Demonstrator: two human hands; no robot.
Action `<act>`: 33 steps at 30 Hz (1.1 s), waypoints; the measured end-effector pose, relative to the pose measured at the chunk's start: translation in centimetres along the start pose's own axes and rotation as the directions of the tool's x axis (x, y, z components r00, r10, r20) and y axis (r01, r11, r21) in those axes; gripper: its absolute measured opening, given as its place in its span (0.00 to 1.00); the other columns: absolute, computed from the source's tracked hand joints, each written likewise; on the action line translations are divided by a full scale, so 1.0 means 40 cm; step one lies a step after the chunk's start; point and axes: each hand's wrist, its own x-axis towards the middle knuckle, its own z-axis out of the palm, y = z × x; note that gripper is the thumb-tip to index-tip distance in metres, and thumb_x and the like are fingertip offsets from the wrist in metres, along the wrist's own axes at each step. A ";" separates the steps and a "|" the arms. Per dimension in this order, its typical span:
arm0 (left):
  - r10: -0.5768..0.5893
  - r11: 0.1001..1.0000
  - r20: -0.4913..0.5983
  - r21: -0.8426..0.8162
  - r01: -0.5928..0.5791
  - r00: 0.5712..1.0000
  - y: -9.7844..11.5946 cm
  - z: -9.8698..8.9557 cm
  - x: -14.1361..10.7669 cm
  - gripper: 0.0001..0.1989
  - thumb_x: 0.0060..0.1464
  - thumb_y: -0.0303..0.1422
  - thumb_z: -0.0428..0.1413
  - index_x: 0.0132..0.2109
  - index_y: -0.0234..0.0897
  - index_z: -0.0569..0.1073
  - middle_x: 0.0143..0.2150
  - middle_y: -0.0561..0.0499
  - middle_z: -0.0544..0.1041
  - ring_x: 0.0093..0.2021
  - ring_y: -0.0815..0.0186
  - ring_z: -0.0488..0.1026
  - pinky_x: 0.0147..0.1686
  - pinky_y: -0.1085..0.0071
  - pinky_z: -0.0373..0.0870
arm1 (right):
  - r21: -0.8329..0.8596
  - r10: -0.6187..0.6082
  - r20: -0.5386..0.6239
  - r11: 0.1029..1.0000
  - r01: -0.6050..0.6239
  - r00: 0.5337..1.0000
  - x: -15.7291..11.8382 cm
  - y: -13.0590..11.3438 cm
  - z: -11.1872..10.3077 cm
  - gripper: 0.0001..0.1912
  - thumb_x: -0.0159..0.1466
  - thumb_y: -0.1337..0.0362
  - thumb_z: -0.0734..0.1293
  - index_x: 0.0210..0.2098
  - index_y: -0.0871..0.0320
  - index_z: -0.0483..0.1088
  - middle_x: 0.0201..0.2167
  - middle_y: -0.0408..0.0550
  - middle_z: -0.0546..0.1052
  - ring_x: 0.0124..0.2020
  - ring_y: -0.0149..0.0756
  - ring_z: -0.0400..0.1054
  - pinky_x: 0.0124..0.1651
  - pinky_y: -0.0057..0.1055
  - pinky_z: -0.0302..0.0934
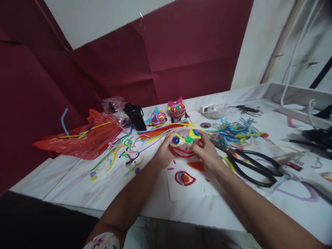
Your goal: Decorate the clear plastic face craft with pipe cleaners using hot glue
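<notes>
Between my hands is a rounded craft mask [185, 134] with yellow-rimmed blue eyes, a green coiled nose and a red mouth outline. My left hand [166, 149] grips its left edge. On the right side my right hand [204, 148] holds it, thumb pressed on the front near the mouth. Below it, a white paper sheet [178, 192] bears a red eye shape [185, 178] with an orange coiled middle. An orange piece [196, 166] lies just under my right hand. Large black-handled scissors [255, 162] rest to the right of that hand.
A hot glue gun [303, 169] lies at the right. Tangled pipe cleaners [236, 131] are behind the scissors. At the back stand a black bottle [135, 117] and two finished-looking colourful masks, one pink-eared mask [177, 109]. A red plastic bag [83, 138] spreads at the left.
</notes>
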 end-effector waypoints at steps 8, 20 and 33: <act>0.119 0.992 0.109 0.038 -0.124 0.987 0.000 -0.036 0.005 0.31 0.53 0.34 0.59 0.63 0.43 0.62 0.58 0.45 0.73 0.59 0.53 0.68 0.60 0.54 0.60 | -0.094 -0.092 0.120 0.990 0.103 0.989 -0.003 0.013 -0.003 0.47 0.49 0.54 0.74 0.64 0.51 0.54 0.62 0.53 0.64 0.62 0.49 0.59 0.63 0.48 0.54; 0.178 0.979 0.086 0.087 -0.186 0.980 -0.003 -0.023 -0.009 0.27 0.53 0.36 0.59 0.59 0.41 0.64 0.57 0.44 0.72 0.57 0.52 0.69 0.58 0.58 0.63 | -0.183 -0.174 0.060 0.966 0.182 0.983 -0.001 0.024 0.005 0.46 0.49 0.51 0.74 0.64 0.49 0.55 0.59 0.52 0.67 0.59 0.50 0.62 0.61 0.51 0.57; 0.219 0.960 0.015 0.174 -0.218 0.976 -0.010 -0.023 0.002 0.17 0.55 0.41 0.56 0.51 0.43 0.72 0.55 0.47 0.74 0.58 0.55 0.68 0.59 0.58 0.62 | -0.261 -0.271 0.195 0.912 0.316 0.943 -0.001 0.043 -0.001 0.47 0.54 0.52 0.71 0.68 0.50 0.48 0.63 0.53 0.61 0.64 0.50 0.56 0.64 0.50 0.51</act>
